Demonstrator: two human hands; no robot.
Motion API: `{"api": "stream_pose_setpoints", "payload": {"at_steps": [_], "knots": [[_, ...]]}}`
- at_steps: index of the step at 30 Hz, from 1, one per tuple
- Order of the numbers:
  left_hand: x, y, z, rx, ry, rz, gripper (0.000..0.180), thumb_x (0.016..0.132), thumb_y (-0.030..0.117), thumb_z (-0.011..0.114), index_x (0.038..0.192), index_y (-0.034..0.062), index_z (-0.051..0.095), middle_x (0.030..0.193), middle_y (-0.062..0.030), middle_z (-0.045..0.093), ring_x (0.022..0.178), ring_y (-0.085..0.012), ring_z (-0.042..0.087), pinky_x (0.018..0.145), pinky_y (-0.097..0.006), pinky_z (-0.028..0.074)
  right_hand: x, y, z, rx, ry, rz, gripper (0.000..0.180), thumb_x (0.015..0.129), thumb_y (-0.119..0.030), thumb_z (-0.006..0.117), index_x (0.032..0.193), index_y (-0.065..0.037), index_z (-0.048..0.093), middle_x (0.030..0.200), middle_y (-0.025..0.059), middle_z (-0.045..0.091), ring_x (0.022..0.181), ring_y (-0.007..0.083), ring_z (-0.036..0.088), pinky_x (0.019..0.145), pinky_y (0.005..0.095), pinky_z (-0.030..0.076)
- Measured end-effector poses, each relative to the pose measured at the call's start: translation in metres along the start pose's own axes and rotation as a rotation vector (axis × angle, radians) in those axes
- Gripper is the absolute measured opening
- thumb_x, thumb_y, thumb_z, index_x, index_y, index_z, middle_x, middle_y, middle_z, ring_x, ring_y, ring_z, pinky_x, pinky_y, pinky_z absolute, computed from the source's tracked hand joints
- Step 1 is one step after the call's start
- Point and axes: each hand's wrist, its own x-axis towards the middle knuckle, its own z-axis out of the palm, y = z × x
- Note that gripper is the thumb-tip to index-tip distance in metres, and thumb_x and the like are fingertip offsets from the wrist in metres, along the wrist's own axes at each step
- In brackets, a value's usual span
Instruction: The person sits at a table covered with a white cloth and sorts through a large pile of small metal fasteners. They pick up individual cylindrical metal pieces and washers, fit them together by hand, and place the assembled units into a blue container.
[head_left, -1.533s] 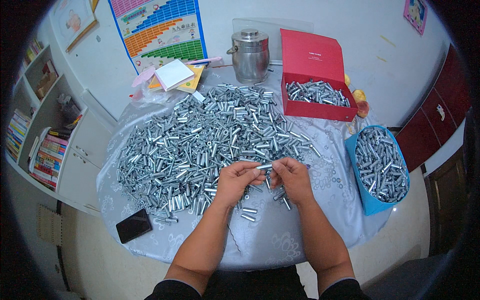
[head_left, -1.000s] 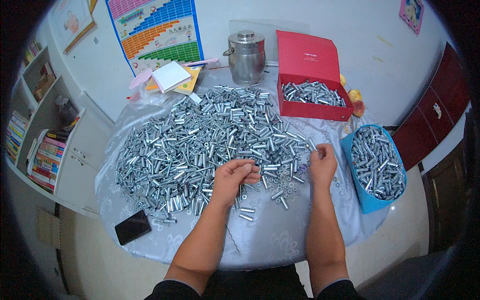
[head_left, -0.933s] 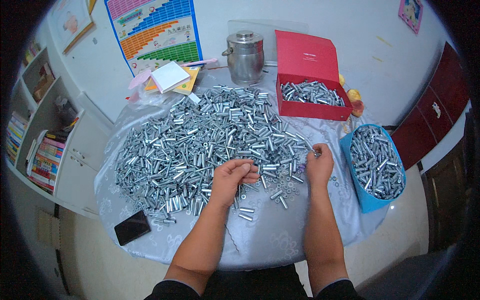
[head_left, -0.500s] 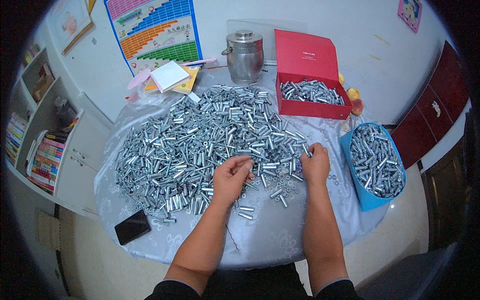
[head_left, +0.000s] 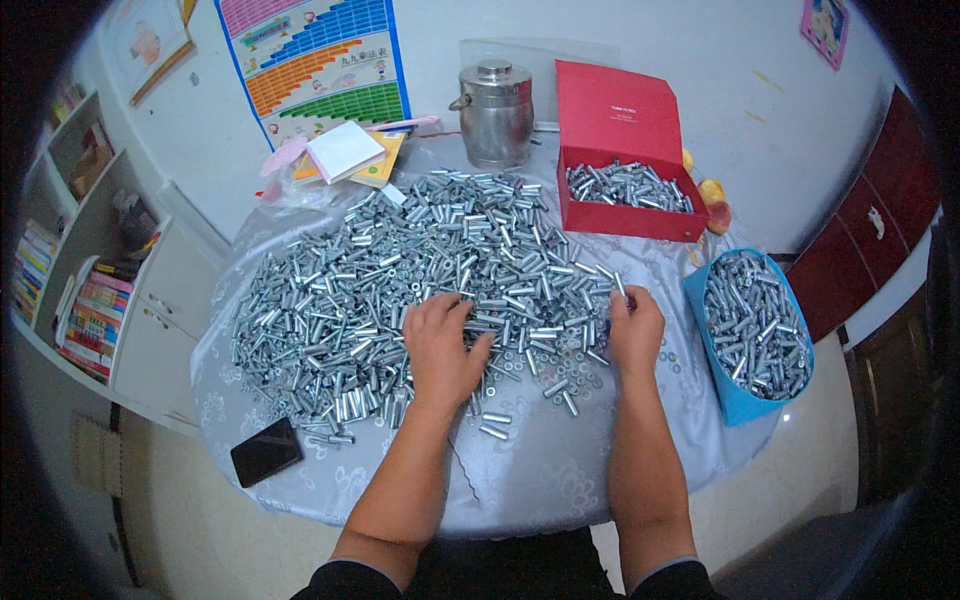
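A big heap of short silver metal tubes [head_left: 400, 270] covers most of a round table with a pale patterned cloth [head_left: 540, 470]. My left hand [head_left: 440, 350] lies palm down on the near edge of the heap, fingers spread among the tubes. My right hand [head_left: 634, 325] is at the heap's right edge, its fingers pinching one silver tube [head_left: 620, 286] that points upward. Small washers and a few loose tubes [head_left: 560, 385] lie on the cloth between my hands.
A blue bin [head_left: 752, 335] full of tubes stands at the table's right edge. An open red box [head_left: 625, 190] with tubes sits at the back, next to a steel lidded pot [head_left: 495, 110]. Notebooks [head_left: 345, 152] lie back left, a black phone [head_left: 265, 451] front left.
My right hand swung out to the right toward the blue bin, then came back to the heap's right edge. My left hand moved forward and opened flat onto the tubes.
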Motion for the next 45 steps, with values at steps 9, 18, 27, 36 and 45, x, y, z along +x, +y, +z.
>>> {"api": "stream_pose_setpoints", "payload": {"at_steps": [9, 18, 27, 36, 45], "knots": [[0.002, -0.001, 0.012, 0.029, -0.040, 0.033, 0.024, 0.070, 0.022, 0.076, 0.091, 0.0117, 0.071, 0.111, -0.0068, 0.060, 0.113, -0.0298, 0.050, 0.103, -0.048, 0.030, -0.036, -0.053, 0.014, 0.868, -0.444, 0.357, 0.020, 0.091, -0.014, 0.061, 0.097, 0.006, 0.063, 0.074, 0.0075, 0.063, 0.057, 0.0126, 0.059, 0.053, 0.0254, 0.050], [0.000, -0.002, 0.018, -0.017, -0.016, 0.032, 0.015, 0.074, 0.018, 0.074, 0.087, 0.0108, 0.069, 0.108, -0.0051, 0.059, 0.114, -0.0285, 0.048, 0.108, -0.053, 0.026, -0.025, -0.029, 0.008, 1.075, -0.337, 0.545, 0.018, 0.093, -0.015, 0.060, 0.096, 0.004, 0.060, 0.080, 0.0079, 0.062, 0.060, 0.0129, 0.058, 0.054, 0.0250, 0.051], [0.000, -0.004, 0.022, -0.101, 0.079, 0.086, 0.017, 0.074, 0.017, 0.074, 0.089, 0.0114, 0.068, 0.098, -0.0041, 0.064, 0.107, -0.0281, 0.054, 0.102, -0.051, 0.032, 0.003, 0.016, 0.008, 1.359, 0.217, 0.858, 0.013, 0.094, -0.011, 0.059, 0.094, 0.001, 0.057, 0.081, 0.0080, 0.062, 0.067, 0.0143, 0.061, 0.063, 0.0260, 0.056], [-0.001, -0.002, 0.018, -0.058, -0.048, 0.121, 0.021, 0.075, 0.021, 0.074, 0.094, 0.0137, 0.069, 0.102, -0.0017, 0.066, 0.111, -0.0274, 0.053, 0.107, -0.053, 0.027, -0.007, 0.003, 0.011, 1.292, 0.041, 0.729, 0.014, 0.093, -0.010, 0.058, 0.098, 0.003, 0.059, 0.081, 0.0085, 0.061, 0.065, 0.0134, 0.059, 0.061, 0.0266, 0.055], [-0.001, 0.011, 0.012, -0.013, -0.297, 0.173, 0.034, 0.073, 0.022, 0.074, 0.107, 0.0201, 0.070, 0.117, -0.0006, 0.063, 0.120, -0.0259, 0.050, 0.113, -0.054, 0.019, -0.024, -0.021, 0.013, 1.130, -0.201, 0.536, 0.021, 0.090, -0.008, 0.060, 0.104, 0.007, 0.058, 0.084, 0.0090, 0.061, 0.069, 0.0136, 0.059, 0.061, 0.0275, 0.054]]}}
